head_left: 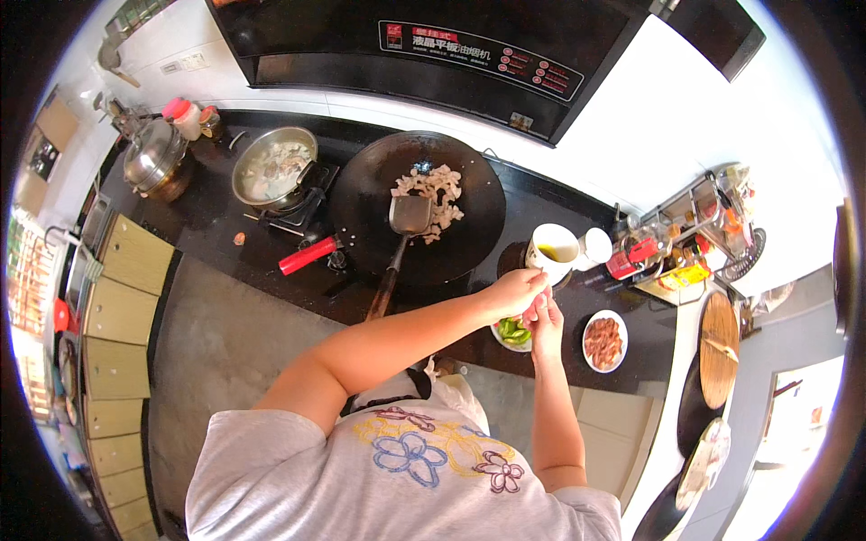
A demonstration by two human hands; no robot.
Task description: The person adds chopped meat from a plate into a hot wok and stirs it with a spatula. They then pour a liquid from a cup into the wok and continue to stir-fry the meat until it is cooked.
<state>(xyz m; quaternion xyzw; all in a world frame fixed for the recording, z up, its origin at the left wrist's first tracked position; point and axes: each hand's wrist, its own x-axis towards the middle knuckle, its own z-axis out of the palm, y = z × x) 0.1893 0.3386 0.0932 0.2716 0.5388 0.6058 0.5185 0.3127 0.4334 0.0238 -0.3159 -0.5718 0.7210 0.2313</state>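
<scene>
My left hand (518, 294) and my right hand (545, 330) meet over the counter's front right part, fingers of both pinched together. Whatever lies between them is too small or hidden to make out. Just beyond my left fingers is a white cup (552, 242) with yellowish-green liquid inside; whether the fingers touch it I cannot tell. Below the hands, partly covered, a plate holds cut green peppers (513, 332). A white dish of raw sliced meat (603, 343) sits to the right. In the black wok (365, 194), a turner (410, 215) rests beside pale meat pieces (444, 183).
The wok's red handle (307, 256) points left, over the counter. Left of it, a steel pot (275, 165) with cloudy soup stands on a burner. Another white cup (594, 247) and a rack of bottles (695, 221) are at right. A range hood (361, 68) hangs above.
</scene>
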